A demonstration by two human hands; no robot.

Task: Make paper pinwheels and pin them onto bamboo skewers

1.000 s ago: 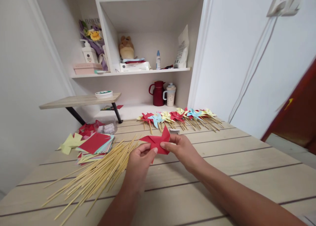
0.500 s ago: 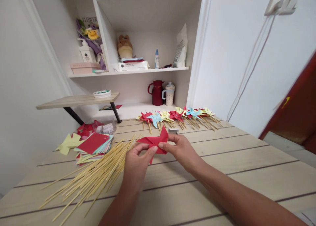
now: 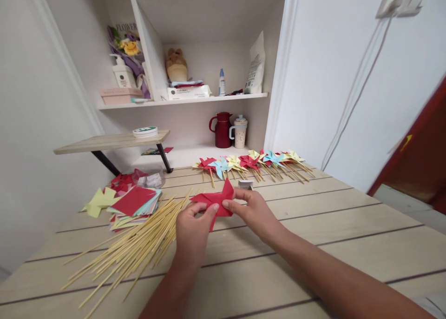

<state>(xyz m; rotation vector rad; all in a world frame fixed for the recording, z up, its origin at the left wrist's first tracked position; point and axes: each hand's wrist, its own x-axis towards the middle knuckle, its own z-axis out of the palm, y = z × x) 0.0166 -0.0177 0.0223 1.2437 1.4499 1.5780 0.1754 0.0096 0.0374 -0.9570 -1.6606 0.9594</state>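
A red paper pinwheel (image 3: 216,198) is being held above a wooden surface (image 3: 348,226), its visible tips pointing roughly toward 9, 12 and 6 o'clock. The left hand (image 3: 193,226) is gripping it from 8 o'clock and the right hand (image 3: 256,209) is gripping it from 3 o'clock, both thumbs bearing near its middle. No stick is showing on this piece. The step in hand appears to be pressing the folds together at the centre, and the next move is probably calling for one thumb pinning that middle while the other hand is steadying the blades. From the held piece, a fan of bare wooden sticks (image 3: 139,244) is lying toward 8 o'clock, and a stack of coloured paper (image 3: 134,202) is sitting at 9 o'clock, a pale yellow pinwheel (image 3: 99,202) lying just beyond. Near 10 o'clock, a clear box (image 3: 162,179) is standing beside folded red paper (image 3: 121,183). Toward 1 o'clock, a row of red, blue and yellow pinwheels (image 3: 249,162) on sticks is resting along the far side.
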